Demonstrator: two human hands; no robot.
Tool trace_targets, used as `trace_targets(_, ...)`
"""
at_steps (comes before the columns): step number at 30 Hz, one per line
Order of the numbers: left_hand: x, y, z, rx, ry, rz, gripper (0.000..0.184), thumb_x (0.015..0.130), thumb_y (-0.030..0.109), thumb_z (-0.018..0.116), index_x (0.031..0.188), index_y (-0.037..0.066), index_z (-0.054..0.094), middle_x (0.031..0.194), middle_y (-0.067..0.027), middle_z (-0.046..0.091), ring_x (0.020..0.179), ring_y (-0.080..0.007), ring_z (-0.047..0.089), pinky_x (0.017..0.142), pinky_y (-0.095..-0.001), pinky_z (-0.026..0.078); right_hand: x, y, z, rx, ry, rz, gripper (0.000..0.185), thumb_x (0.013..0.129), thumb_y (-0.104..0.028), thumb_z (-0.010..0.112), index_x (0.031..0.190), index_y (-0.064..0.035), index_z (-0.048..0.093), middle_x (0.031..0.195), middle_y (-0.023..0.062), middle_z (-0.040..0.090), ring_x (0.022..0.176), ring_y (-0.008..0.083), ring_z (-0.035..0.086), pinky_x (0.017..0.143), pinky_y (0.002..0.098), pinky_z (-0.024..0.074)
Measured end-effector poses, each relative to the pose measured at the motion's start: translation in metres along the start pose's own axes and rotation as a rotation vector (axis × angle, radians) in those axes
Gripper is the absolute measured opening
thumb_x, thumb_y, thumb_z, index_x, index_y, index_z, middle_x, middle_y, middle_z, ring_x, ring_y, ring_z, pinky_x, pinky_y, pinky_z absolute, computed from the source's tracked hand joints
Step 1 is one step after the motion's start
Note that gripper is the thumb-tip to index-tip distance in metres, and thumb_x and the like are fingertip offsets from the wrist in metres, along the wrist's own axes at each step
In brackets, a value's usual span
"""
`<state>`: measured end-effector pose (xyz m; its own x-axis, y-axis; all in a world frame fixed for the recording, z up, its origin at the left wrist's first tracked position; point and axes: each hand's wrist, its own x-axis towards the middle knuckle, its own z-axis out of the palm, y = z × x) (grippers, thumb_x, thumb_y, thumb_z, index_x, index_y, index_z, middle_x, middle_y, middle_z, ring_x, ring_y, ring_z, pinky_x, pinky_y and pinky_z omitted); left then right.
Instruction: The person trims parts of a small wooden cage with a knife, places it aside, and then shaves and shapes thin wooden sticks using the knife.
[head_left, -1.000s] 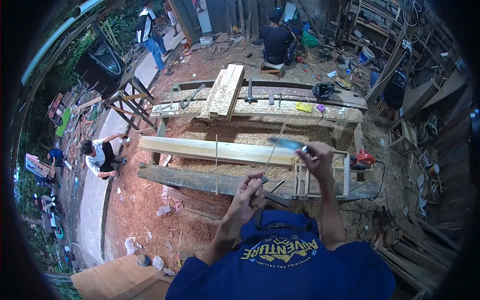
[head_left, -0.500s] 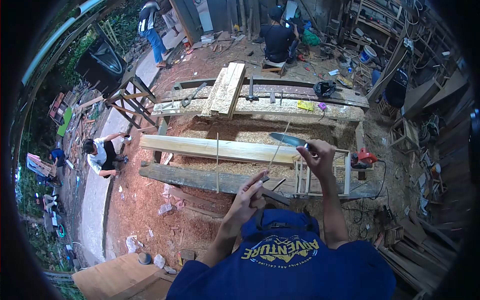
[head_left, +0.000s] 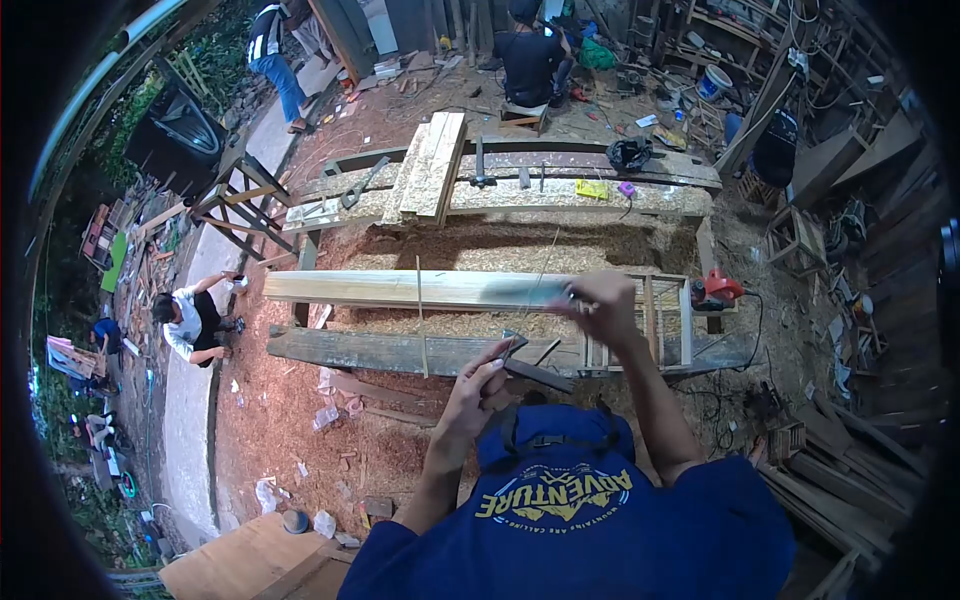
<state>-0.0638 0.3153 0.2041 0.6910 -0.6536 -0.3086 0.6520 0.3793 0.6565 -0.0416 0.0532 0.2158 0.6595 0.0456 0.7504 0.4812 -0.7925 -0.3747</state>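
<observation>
My right hand [head_left: 603, 303] is closed around the handle of a knife [head_left: 515, 293]. Its broad blade is smeared by motion and points left, over a pale timber beam [head_left: 350, 288]. Lower and to the left, my left hand [head_left: 473, 392] pinches the near end of a thin wooden stick [head_left: 550, 252], which slants up and away past the blade. Whether blade and stick touch, I cannot tell. A second thin stick [head_left: 420, 315] lies across the beam and the dark bench plank [head_left: 340, 350]. Below my right hand is a slatted wooden frame [head_left: 686, 325].
A red power tool [head_left: 722, 287] with a cord sits at the right. Boards [head_left: 432, 170], a hammer [head_left: 480, 165] and a yellow packet [head_left: 591, 188] lie on the far bench. One person [head_left: 200, 315] is at the left; another [head_left: 530, 65] sits at the back. Shavings cover the ground.
My right hand and the knife have moved slightly left and down, with the blade now blurred. The left hand still holds the stick, and the whole view has shifted a little.
</observation>
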Motion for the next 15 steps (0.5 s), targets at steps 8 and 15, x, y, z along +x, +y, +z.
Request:
trace_targets(8,0.001,0.000,-0.006,0.005,0.055,0.027,0.040,0.100,0.014,0.045,0.138,0.004,0.048,0.060,0.0085,0.021,0.046,-0.0034,0.018,0.043,-0.0215,0.018,-0.007,-0.007,0.009,-0.068,-0.056,0.048,0.032,0.077,-0.041,0.078,0.073,-0.0101,0.070,0.060,0.0025,0.062,0.051,0.0162,0.057,0.052,0.0311,0.0434)
trace_targets(15,-0.012,0.002,-0.008,-0.020,0.128,-0.018,0.039,0.099,0.014,0.045,0.136,0.003,0.048,0.061,0.0079,0.022,0.046,-0.0032,0.018,0.043,-0.0213,0.018,-0.016,-0.006,0.012,0.044,-0.103,0.072,0.034,0.077,-0.041,0.077,0.068,-0.0095,0.068,0.061,0.0047,0.063,0.055,0.0220,0.061,0.055,0.0338,0.0459)
